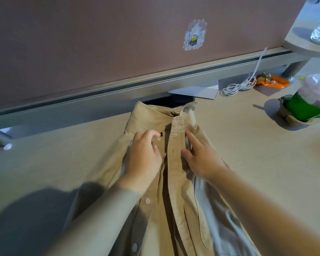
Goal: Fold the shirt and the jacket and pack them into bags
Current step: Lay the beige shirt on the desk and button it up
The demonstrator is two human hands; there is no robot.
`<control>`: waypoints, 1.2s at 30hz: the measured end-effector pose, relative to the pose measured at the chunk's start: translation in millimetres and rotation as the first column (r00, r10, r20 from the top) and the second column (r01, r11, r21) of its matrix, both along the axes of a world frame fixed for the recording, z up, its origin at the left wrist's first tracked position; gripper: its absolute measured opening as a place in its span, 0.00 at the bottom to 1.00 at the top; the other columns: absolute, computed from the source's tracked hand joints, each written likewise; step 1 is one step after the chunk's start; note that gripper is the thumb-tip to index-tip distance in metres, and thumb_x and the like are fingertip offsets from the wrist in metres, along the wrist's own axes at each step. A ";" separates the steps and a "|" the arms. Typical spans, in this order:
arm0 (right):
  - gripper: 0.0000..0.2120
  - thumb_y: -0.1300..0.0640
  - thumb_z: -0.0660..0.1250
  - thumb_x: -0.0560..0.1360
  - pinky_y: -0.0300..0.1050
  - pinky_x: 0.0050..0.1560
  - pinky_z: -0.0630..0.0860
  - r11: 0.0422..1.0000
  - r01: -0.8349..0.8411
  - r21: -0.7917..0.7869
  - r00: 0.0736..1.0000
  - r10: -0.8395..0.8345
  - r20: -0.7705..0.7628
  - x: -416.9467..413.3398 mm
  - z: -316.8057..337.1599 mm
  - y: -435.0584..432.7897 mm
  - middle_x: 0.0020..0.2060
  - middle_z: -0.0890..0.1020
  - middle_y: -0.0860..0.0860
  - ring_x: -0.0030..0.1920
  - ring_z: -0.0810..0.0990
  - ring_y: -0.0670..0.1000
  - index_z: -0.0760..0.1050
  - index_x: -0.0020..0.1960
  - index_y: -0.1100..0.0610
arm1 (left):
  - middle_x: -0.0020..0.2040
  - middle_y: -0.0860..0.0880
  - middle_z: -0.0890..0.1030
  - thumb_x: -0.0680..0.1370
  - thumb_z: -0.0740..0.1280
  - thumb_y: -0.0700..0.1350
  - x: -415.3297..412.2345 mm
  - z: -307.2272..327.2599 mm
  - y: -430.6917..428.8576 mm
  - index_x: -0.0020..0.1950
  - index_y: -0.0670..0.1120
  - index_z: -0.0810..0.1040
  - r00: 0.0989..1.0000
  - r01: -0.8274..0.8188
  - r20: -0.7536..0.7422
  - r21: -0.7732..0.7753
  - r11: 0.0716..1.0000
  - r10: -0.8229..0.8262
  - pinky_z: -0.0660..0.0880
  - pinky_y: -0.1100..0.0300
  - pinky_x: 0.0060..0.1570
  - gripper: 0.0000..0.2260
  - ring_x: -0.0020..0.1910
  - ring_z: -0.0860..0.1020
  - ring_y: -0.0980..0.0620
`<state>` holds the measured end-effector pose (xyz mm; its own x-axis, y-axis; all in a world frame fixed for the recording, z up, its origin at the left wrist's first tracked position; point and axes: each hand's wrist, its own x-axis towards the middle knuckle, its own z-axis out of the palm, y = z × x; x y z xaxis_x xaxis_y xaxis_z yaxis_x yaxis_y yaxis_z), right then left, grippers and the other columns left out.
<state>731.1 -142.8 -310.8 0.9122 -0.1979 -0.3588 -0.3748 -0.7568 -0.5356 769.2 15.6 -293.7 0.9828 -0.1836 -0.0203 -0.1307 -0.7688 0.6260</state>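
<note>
Two bare forearms reach in from the near edge over a beige shirt, which lies front-up along the counter, hem toward the viewer and collar away. Its front is unfastened, and the two edges lie side by side without overlapping evenly.

Farther up, at chest level, the left hand has its fingers curled onto the cloth, with the thumb pinching the edge just beside the top button. The right hand lies with its fingers straight and relaxed, grasping nothing, its fingertips resting on the buttonhole band.

Beyond the hands the collar stands open, close to a dark gap at the back of the counter. To the far right, well apart from the shirt, sit a coiled white cable and a green bottle wrapped in clear plastic. Behind everything rises a brown partition bearing a small sticker.

The step looks like closing or squaring the front before folding. The main risk is a skewed fold: if the two edges are matched unevenly, the sides will not line up. Tugging the cloth could also bunch the collar against the back rail.
</note>
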 end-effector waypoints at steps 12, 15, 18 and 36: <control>0.23 0.46 0.53 0.79 0.44 0.42 0.76 0.954 0.174 -0.245 0.947 -0.094 0.306 -9.3 -27.5 13.3 0.55 0.77 0.47 0.48 0.78 0.49 0.59 0.74 0.44 | 0.47 0.48 0.77 0.80 0.61 0.50 104.2 -5.1 -13.4 0.51 0.46 0.76 0.898 0.418 -0.110 0.514 0.749 -0.426 0.67 0.58 0.42 0.09 0.49 0.77 0.46; 0.23 0.47 0.53 0.79 0.43 0.44 0.76 0.954 0.176 -0.244 0.950 -0.099 0.297 -8.8 -26.8 14.1 0.55 0.77 0.46 0.49 0.78 0.49 0.59 0.74 0.44 | 0.40 0.52 0.72 0.81 0.60 0.49 107.5 -11.1 -9.2 0.44 0.46 0.72 0.914 0.400 -0.093 0.357 0.844 -0.394 0.66 0.61 0.39 0.09 0.41 0.73 0.51; 0.23 0.47 0.54 0.78 0.44 0.43 0.77 0.952 0.181 -0.246 0.951 -0.106 0.292 -8.6 -26.5 14.3 0.54 0.77 0.46 0.47 0.78 0.49 0.60 0.73 0.44 | 0.43 0.50 0.74 0.81 0.59 0.48 119.3 -6.6 -7.3 0.43 0.47 0.71 0.964 0.254 0.027 0.224 0.941 -0.266 0.68 0.56 0.45 0.09 0.45 0.71 0.50; 0.24 0.47 0.53 0.76 0.40 0.36 0.69 0.937 0.203 -0.284 0.946 -0.112 0.305 -8.7 -27.8 15.6 0.53 0.79 0.47 0.44 0.80 0.50 0.65 0.72 0.46 | 0.42 0.54 0.76 0.70 0.71 0.60 40.1 1.3 0.8 0.48 0.51 0.73 0.964 0.061 -0.260 0.026 0.998 -0.052 0.73 0.58 0.39 0.16 0.39 0.76 0.54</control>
<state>722.5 -127.2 -338.6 0.9137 -0.4063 0.0082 -0.3718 -0.8440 -0.3865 809.3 16.4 -292.3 0.9313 -0.2332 -0.2799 -0.0109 -0.7859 0.6183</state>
